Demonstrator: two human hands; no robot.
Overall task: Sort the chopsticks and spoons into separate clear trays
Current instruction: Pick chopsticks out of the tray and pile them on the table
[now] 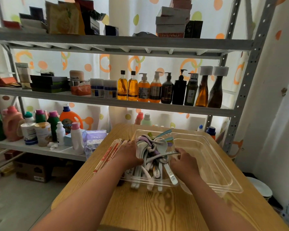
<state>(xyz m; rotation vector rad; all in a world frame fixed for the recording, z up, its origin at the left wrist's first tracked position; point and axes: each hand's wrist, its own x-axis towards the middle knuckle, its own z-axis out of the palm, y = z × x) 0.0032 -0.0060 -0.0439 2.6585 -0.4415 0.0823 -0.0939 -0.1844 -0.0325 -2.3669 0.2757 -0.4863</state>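
Note:
A heap of spoons point(154, 152), white, grey, purple and teal, lies in the left part of a clear tray point(212, 164) on the wooden table. My left hand point(130, 155) curls around the left side of the heap. On the right side, my right hand point(184, 161) grips a grey spoon handle that sticks out of the pile. Wrapped chopsticks point(109, 154) lie in a bundle at the left, partly under my left wrist; whether a second tray holds them cannot be made out.
The wooden table point(157, 205) stands before a grey metal shelf rack point(123, 104) holding bottles, boxes and detergent jugs. A white wall is at the right. The right half of the clear tray holds nothing. Cardboard boxes sit on the floor at the left.

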